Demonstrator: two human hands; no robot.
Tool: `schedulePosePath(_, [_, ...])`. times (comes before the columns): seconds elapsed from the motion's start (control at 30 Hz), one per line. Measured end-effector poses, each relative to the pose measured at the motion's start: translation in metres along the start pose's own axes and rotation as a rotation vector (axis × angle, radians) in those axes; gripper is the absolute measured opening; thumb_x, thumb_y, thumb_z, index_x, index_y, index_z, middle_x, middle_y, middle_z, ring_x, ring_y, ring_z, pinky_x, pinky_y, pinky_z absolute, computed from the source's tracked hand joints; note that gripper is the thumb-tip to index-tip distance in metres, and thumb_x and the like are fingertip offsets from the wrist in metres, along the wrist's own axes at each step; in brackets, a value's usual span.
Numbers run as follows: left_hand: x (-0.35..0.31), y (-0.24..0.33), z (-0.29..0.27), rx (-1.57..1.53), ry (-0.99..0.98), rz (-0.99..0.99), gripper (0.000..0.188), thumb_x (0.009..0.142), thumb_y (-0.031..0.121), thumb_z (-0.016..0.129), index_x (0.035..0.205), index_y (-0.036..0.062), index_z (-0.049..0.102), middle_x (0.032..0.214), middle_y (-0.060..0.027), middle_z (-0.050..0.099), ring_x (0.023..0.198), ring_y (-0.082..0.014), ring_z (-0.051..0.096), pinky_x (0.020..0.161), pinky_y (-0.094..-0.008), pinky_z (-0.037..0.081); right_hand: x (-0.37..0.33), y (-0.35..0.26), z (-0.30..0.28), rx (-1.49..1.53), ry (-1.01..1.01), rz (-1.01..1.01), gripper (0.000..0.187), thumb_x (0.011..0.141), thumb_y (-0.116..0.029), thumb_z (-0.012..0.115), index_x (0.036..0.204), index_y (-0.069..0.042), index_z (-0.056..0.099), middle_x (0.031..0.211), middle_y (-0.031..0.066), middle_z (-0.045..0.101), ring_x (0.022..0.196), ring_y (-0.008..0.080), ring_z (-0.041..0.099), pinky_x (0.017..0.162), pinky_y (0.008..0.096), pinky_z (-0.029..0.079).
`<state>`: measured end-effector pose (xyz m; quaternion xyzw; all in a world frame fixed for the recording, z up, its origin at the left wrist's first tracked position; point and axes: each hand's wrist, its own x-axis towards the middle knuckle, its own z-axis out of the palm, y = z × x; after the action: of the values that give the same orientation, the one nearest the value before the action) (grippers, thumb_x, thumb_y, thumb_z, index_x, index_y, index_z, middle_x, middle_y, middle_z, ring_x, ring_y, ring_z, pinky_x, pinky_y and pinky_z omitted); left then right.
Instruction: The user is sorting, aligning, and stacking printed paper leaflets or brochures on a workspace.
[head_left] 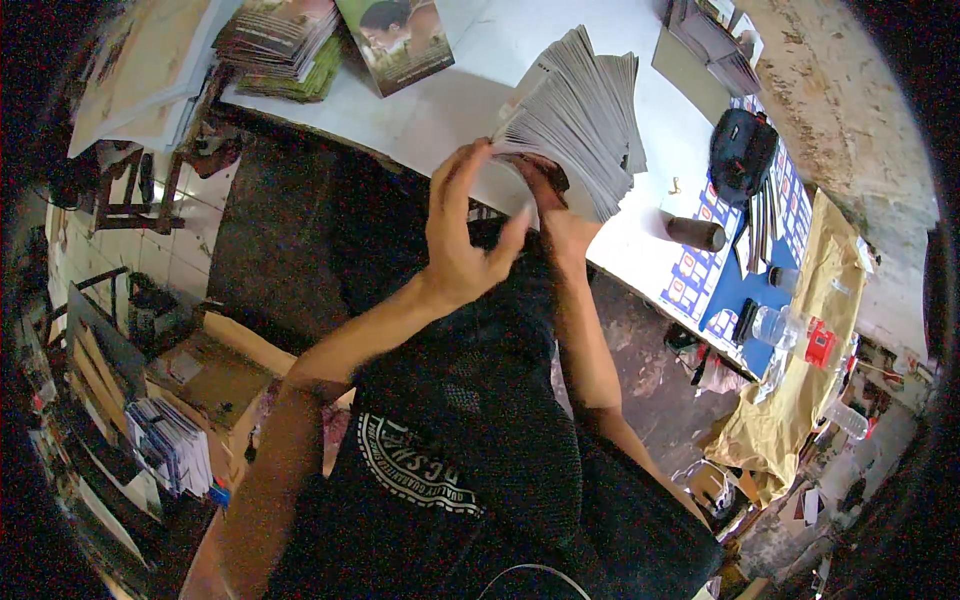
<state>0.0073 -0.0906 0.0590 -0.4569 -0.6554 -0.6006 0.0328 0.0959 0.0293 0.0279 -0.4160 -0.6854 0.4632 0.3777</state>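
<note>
Paper stack [575,115], fanned wide, was in the hands at the near side of the white table [480,50]; its far edges spread toward the back of the tabletop, its near end curled at the fingers. Left hand [460,235] stood open in a C, fingertips up at the stack's near left corner, thumb apart from them, a pale leaf curving close by; could not tell whether it pinched any sheet. Right hand [562,218] was closed on the stack's near end, most of its fingers hidden in the curl. White tabletop showed as a strip on the left, up to a picture booklet [400,50], and as a narrower one on the right, up to a dark cylinder [696,232]. Farther right, near the wall, lay a black pouch [742,150]. The table's near edge ran slantwise behind the hands. Booklet and a pile [275,50] at left were cut off by the upper border; could not tell whether the stack rested on the table or hung above it.
</note>
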Motion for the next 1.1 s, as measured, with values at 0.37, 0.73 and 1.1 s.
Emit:
schedulePosePath(0.37, [0.012,-0.006,-0.005,-0.044,0.088,0.053,0.038,0.079,-0.001,0.069,0.116,-0.0067,0.062,0.125,-0.0229,0.059,0.112,-0.0333,0.061,0.093,-0.0367,0.05,0.0,0.01,-0.001,0.004,-0.032,-0.07,0.064,0.063,-0.013,0.089,0.116,0.004,0.056,0.111,0.013,0.065,0.099,0.0234,0.063,0.092,0.0336,0.048])
schedulePosePath(0.73, [0.003,-0.006,-0.005,-0.099,0.07,0.009,0.051,0.079,0.001,0.07,0.127,-0.0069,0.055,0.128,-0.0247,0.057,0.118,-0.0357,0.058,0.097,-0.0397,0.048,-0.004,-0.001,-0.003,0.031,-0.06,0.011,0.054,0.062,-0.014,0.09,0.105,0.003,0.063,0.099,0.0097,0.069,0.092,0.0215,0.065,0.088,0.0323,0.049])
schedulePosePath(1.1, [0.001,-0.005,-0.009,-0.131,0.099,0.035,0.042,0.078,0.001,0.071,0.118,-0.0061,0.059,0.126,-0.0253,0.057,0.115,-0.0366,0.059,0.096,-0.04,0.049,-0.006,-0.008,-0.004,0.008,-0.044,0.036,0.055,0.061,-0.015,0.091,0.104,0.003,0.062,0.097,0.0115,0.069,0.088,0.0217,0.066,0.083,0.0324,0.051])
